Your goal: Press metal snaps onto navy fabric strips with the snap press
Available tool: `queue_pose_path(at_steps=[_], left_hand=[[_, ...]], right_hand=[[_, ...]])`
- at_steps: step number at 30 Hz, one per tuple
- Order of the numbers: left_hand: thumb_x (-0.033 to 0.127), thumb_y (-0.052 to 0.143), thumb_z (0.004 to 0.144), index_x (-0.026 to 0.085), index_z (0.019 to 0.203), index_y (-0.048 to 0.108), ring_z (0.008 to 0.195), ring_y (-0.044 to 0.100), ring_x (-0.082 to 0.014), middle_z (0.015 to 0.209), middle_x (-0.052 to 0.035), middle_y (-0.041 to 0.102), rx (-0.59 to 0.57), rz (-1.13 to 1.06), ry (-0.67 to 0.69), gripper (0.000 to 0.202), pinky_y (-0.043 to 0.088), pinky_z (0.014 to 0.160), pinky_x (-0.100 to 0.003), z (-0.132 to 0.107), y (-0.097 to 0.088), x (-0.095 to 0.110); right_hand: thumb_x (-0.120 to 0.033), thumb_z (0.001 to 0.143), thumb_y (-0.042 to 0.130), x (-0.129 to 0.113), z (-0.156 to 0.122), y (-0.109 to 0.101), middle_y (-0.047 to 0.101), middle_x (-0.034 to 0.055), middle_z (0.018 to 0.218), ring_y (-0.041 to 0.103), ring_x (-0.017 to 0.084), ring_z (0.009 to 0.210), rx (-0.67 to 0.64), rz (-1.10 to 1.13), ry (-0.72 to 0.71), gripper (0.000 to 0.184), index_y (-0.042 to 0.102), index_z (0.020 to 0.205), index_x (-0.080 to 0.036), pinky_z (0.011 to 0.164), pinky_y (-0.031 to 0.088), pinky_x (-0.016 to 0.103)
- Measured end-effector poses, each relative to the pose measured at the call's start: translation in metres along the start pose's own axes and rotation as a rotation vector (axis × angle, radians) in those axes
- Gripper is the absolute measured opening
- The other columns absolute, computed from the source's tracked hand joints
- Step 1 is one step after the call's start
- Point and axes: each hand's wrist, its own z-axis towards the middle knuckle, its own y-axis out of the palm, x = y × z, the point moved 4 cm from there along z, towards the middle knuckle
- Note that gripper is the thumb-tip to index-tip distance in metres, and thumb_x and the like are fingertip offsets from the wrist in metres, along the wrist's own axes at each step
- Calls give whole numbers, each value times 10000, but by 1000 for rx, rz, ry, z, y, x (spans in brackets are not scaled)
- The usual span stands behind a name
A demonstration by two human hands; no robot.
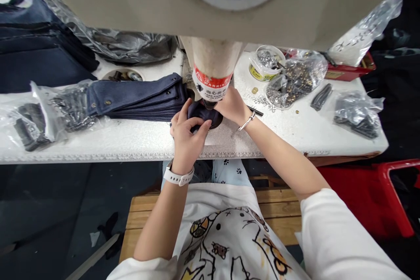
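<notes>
Navy cloth (pixel 201 113) is right at the heart of it, under the tip of the machine (pixel 213 70), between the two grips! Left grip (pixel 186 134) has its fingers bent over the cloth, thumb and forefinger drawn close together at the near edge; whether they pinch it, I cannot tell. Over comes the right grip (pixel 233 107), its fingertips tucked behind the machine's tip, so I cannot tell if they are clamped on anything.

Just left of the left grip, a stack (pixel 144 96) of navy pieces with snaps lies on the bench (pixel 229 142), and farther left sits a clear bag (pixel 70 118) of dark parts. Out beyond the right grip, to its right, there's a tub (pixel 267 61) of small metal bits, loose rings (pixel 265 103) before it, and a bulging bag (pixel 297 78) of fasteners touching it!
</notes>
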Motion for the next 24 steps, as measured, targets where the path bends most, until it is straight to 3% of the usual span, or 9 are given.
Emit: queue_pose_path(at_steps=[15,24], left_hand=[[267,602,717,209,635,650,1255,380,-302,1375,-39,461,-32,-10,-19,112,254,1051,-511,1,0,1],[253,601,710,211,607,635,1247,385,-305,1363,-21,474,-24,-16,-20,116,263,1040,-529,0,1,2]], right_hand=[[-250,723,622,2,2,-1,625,15,653,578,154,731,9,16,9,147,592,610,-160,710,415,266],[-252,731,610,3,3,-1,523,-20,513,557,147,726,-3,63,3,242,518,522,-172,708,415,258]])
